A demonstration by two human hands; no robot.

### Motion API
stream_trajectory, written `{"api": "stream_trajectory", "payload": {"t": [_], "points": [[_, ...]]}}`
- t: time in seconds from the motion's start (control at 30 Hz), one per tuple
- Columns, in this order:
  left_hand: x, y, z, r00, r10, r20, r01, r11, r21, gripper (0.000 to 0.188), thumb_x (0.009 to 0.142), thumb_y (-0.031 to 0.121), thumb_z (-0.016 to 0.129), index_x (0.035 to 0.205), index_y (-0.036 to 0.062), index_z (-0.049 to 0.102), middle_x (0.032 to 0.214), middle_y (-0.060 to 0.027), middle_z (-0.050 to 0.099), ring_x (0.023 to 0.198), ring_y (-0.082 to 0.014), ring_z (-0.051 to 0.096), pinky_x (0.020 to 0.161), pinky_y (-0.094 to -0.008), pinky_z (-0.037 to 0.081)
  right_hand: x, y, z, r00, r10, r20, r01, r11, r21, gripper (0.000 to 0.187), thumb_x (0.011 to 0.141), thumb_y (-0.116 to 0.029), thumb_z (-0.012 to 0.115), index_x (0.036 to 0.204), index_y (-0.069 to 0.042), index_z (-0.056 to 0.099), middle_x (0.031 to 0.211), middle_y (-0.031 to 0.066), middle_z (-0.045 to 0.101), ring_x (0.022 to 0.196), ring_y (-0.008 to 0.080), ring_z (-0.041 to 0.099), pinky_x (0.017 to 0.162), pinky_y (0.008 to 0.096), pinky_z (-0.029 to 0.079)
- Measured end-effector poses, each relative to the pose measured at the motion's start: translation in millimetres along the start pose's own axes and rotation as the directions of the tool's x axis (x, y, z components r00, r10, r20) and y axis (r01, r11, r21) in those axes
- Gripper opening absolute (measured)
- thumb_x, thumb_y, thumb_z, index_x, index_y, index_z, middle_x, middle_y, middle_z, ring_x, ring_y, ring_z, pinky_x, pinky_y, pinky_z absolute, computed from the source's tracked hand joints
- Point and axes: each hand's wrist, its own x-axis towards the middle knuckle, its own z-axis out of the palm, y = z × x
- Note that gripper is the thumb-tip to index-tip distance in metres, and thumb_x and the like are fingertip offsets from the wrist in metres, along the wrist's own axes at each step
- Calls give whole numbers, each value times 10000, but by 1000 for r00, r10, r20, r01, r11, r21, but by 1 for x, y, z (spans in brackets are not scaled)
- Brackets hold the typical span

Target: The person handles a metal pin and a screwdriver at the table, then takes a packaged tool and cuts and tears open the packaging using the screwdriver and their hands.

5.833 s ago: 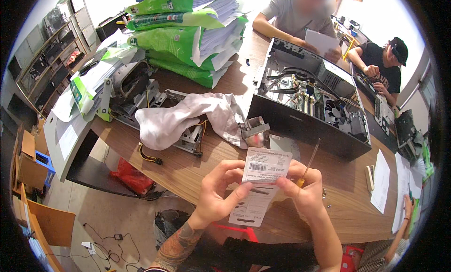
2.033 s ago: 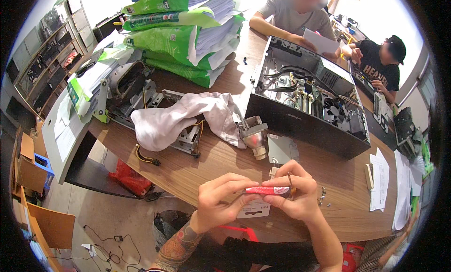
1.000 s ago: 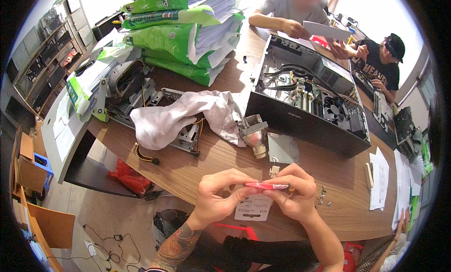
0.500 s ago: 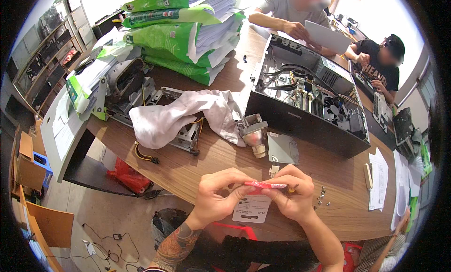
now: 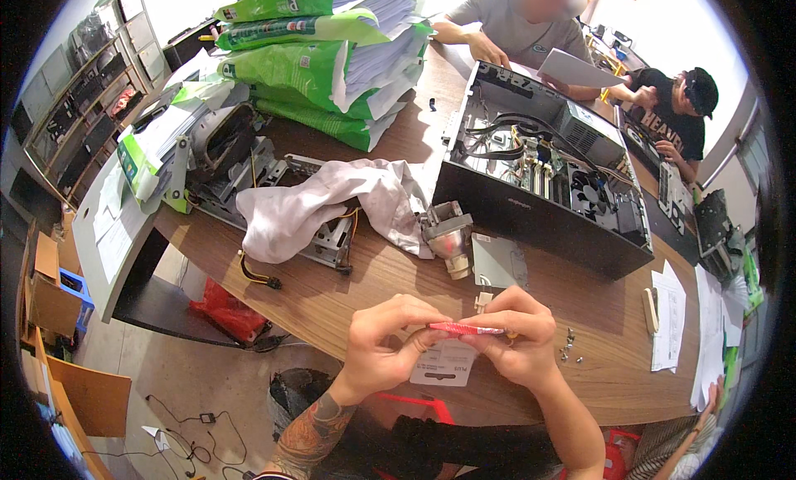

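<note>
A thin red-and-white packet [image 5: 466, 328] is pinched between both my hands, seen almost edge-on. My left hand [image 5: 385, 339] grips its left end between thumb and fingers. On the other end, the thumb and fingers of my right hand [image 5: 524, 341] are closed the same way. Just below it shows a white printed card [image 5: 442, 368] with a hang slot; whether the two are joined I cannot tell. Beyond my hands lie a white plug [image 5: 483, 302], a flat grey plate [image 5: 507, 263] and a lamp-like part [image 5: 448, 238]. Several small screws [image 5: 569, 344] lie to the right.
An opened black computer case [image 5: 531, 205] stands across the table. A whitish cloth [image 5: 307, 219] covers part of a metal frame [image 5: 332, 252]. Green paper packs [image 5: 282, 74] are stacked behind. Papers [image 5: 668, 314] lie at right. Two people [image 5: 522, 32] sit on the far side.
The packet has tilted slightly in my hands, and the white card sits a bit higher. Across the table, one person's hand has moved left, away from the sheet.
</note>
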Motion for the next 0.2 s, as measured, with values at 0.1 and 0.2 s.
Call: {"api": "stream_trajectory", "payload": {"t": [0.1,0.2], "points": [[-1,-4,0,996,89,3,-89,995,51,150,779,-1,749,921,10,701,845,-108,703,771,-199,670,691,-284,509,-1,1,-2,1000,-14,10,14,1000,8,273,703,-50,822,965,-109,776,785,44,620,687,142,597,607,266,482],[0,-3,2,997,72,-4,-72,996,53,148,783,-1,745,924,11,702,859,-109,703,774,-218,670,700,-296,515,2,1,-3,1000,21,19,-22,1000,9,276,714,-57,822,981,-101,772,806,48,636,698,158,613,617,265,491]]}}
